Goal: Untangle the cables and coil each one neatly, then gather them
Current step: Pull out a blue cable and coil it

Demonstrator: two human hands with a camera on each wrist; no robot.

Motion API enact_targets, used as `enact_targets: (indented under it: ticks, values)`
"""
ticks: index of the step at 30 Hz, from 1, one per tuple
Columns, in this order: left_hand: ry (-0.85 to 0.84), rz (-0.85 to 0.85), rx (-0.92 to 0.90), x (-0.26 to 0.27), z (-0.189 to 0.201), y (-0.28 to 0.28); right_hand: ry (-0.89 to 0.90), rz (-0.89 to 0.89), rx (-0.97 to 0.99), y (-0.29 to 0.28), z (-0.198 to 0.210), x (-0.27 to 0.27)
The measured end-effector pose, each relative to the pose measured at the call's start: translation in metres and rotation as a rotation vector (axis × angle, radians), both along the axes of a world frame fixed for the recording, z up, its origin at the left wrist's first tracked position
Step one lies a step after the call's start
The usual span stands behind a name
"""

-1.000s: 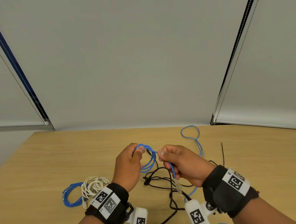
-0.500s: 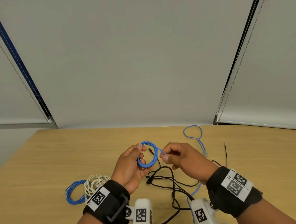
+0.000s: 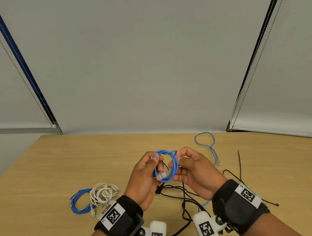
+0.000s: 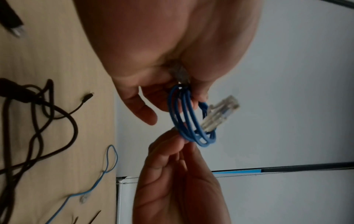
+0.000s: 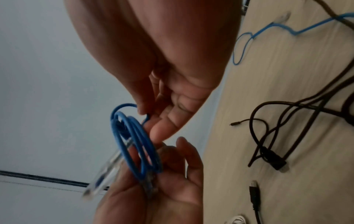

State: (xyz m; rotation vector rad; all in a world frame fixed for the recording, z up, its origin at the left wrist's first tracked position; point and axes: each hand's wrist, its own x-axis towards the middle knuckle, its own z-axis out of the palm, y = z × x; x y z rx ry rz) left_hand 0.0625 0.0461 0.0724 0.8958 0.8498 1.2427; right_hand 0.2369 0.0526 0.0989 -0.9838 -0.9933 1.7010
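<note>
Held above the middle of the wooden table (image 3: 45, 170), toward its near edge: a small blue cable coil (image 3: 166, 167) of several turns, gripped from both sides. Left hand (image 3: 144, 180), thumb on the coil's top and fingers (image 4: 145, 112) curled round its left side. Right hand (image 3: 193, 172), fingers (image 5: 162, 128) pinching the coil's right side, thumb just beside the loops. One clear plug (image 4: 220, 113) sticking out past the turns in the left wrist view; a second clear plug (image 3: 162, 175) lying across the bottom of the coil in the head view. Coil raised off the table, touching nothing but the two hands.

Directly below the hands, spread toward the near edge: a loose tangle of black cable (image 3: 183, 194), uncoiled, with a small plug end (image 5: 233, 124) free on the wood. Toward the far right part of the table: a light blue cable (image 3: 211, 147) lying slack, closed into one loop at the far end, with a clear plug beside it. Near the left of the near edge, well apart from the hands: a finished blue coil (image 3: 78, 203) and a white coil (image 3: 103, 194) lying side by side and touching. Right of the tangle: a thin black cable tie (image 3: 240, 165) flat on the table. On both wrists: black straps with printed square markers (image 3: 113, 216).
</note>
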Motion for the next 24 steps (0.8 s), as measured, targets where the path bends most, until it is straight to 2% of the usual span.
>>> enact_targets:
  ticks: [3, 6, 9, 11, 17, 21, 24]
  values:
    - [0.073, 0.022, 0.034, 0.0, 0.001, 0.001, -0.129, 0.068, 0.014, -0.005, -0.001, -0.001]
    - [0.104, 0.151, 0.046, -0.001, 0.003, 0.004, -0.255, 0.097, 0.055, -0.008, -0.001, 0.001]
    - [0.133, 0.316, 0.041, 0.003, 0.004, 0.008, -0.219, 0.118, 0.045, -0.013, -0.001, -0.004]
    - [0.169, 0.363, 0.05, 0.009, 0.004, 0.007, -0.257, 0.14, 0.044, -0.017, -0.002, -0.011]
    - [0.283, 0.274, 0.132, 0.008, -0.001, 0.004, -0.4, 0.056, 0.1, -0.012, -0.007, -0.014]
    - [0.563, 0.163, 0.267, -0.01, 0.003, 0.011, -0.679, 0.069, 0.227, -0.003, -0.001, 0.002]
    - [0.647, 0.168, 0.217, -0.018, 0.001, 0.016, -0.886, 0.062, 0.376, 0.002, -0.001, 0.003]
